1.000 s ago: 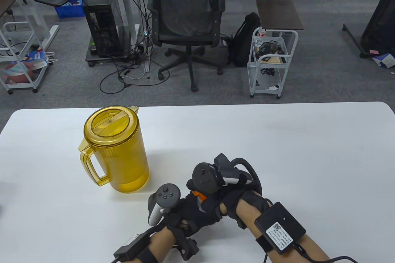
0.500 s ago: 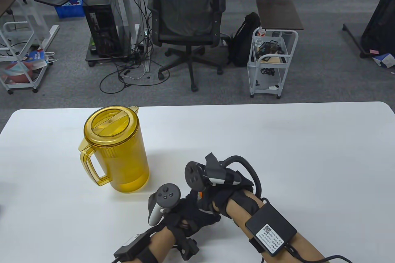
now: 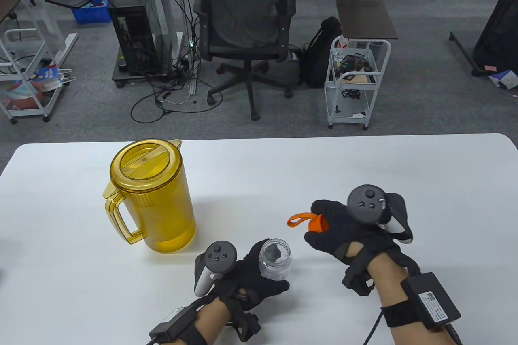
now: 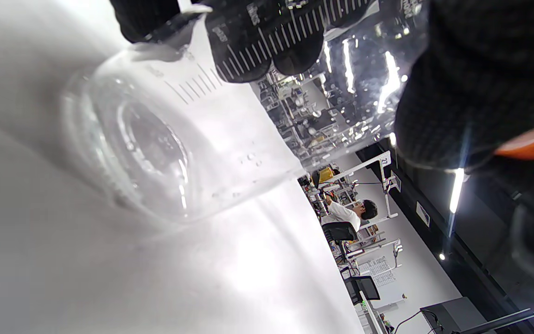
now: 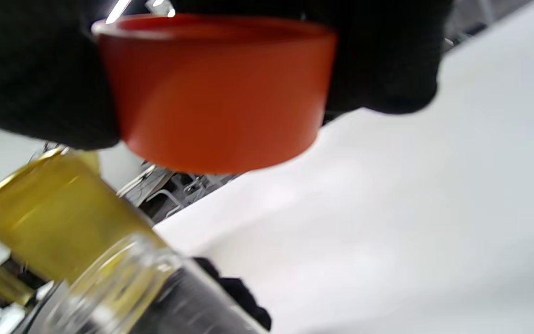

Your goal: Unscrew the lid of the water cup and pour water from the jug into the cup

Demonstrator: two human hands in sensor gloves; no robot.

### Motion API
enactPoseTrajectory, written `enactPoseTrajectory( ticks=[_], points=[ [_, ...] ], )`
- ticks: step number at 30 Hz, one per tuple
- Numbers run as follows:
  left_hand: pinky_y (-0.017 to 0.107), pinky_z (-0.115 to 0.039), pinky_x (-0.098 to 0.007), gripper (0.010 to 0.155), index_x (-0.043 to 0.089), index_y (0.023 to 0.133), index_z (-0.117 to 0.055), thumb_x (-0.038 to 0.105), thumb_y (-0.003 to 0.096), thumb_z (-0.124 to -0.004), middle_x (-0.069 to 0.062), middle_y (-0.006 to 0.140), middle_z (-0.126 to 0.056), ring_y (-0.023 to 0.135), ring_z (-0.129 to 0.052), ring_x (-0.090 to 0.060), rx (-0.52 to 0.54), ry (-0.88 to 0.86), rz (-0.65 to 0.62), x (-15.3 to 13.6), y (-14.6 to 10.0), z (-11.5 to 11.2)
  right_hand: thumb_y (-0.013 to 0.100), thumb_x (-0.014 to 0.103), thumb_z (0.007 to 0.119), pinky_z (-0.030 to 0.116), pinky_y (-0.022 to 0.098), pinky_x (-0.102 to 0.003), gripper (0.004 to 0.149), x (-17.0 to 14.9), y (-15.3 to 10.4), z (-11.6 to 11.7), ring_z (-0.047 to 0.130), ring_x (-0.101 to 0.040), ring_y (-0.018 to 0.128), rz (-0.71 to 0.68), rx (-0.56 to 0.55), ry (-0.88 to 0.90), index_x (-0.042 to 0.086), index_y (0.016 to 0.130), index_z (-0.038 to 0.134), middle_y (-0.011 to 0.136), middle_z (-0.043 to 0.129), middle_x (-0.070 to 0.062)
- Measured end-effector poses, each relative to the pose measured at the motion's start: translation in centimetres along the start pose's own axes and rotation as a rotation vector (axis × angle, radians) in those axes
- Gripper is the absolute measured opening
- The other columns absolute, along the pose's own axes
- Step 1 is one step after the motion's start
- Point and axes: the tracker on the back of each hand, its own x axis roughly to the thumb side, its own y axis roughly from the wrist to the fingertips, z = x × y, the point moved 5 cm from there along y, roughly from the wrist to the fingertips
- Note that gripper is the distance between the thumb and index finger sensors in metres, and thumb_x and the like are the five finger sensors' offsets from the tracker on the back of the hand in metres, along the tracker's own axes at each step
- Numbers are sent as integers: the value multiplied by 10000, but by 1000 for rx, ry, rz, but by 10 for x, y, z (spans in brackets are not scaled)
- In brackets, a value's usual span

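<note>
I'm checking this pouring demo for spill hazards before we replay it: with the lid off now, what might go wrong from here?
1. The jug is large and the cup has a narrow mouth, so pouring may overshoot onto the table.
2. The left hand holds the light cup near the table's front edge; loosening that grip during pouring could tip it.
3. The right hand grips the orange lid; it probably must be set down first, and might roll.
</note>
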Motion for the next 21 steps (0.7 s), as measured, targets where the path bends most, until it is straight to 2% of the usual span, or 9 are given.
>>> enactPoseTrajectory(
  ticks=[5, 9, 12, 18, 20, 21],
  points=[
    [809, -601, -567, 1088, 430, 1101, -369, 632, 308, -1085, 102, 1167, -571, 1135, -690, -252, 2, 2, 1, 0, 0, 0, 401, 559, 995, 825, 540, -540, 914, -72, -3, -7, 743, -475, 758, 95, -10, 232, 105, 1078, 582, 1054, 643, -208],
    [809, -602, -565, 1091, 416, 1104, -370, 632, 308, -1084, 98, 1167, -571, 1133, -691, -251, 4, 4, 0, 0, 0, 0, 384, 588, 988, 810, 467, -530, 841, -104, -3, -7, 746, -463, 705, 162, -27, 281, 73, 994, 723, 998, 645, -265],
    [809, -604, -564, 1091, 409, 1105, -371, 625, 310, -1087, 95, 1166, -572, 1132, -693, -254, 7, 8, 1, 0, 0, 0, 372, 649, 948, 806, 412, -494, 846, -119, -2, -5, 774, -418, 656, 199, -34, 260, 77, 958, 738, 965, 688, -237],
    [810, -605, -561, 1091, 412, 1105, -368, 627, 310, -1084, 95, 1166, -568, 1132, -692, -253, 9, 12, 2, 0, 0, 0, 381, 728, 865, 815, 336, -458, 809, -129, -1, -10, 810, -340, 573, 201, -159, 145, 154, 935, 724, 932, 717, -152],
    [810, -605, -560, 1093, 411, 1105, -367, 626, 309, -1085, 94, 1166, -569, 1132, -691, -254, 9, 12, 2, 0, 0, 0, 400, 695, 857, 809, 367, -479, 790, -132, 0, -11, 796, -360, 608, 219, -195, 96, 163, 954, 678, 961, 662, -160],
    [810, -604, -561, 1093, 410, 1106, -364, 627, 312, -1083, 94, 1167, -567, 1133, -689, -255, 10, 13, 2, 0, 0, 0, 415, 652, 874, 812, 439, -513, 756, -133, 0, -12, 781, -382, 674, 215, -205, 85, 184, 966, 653, 995, 613, -160]
  ],
)
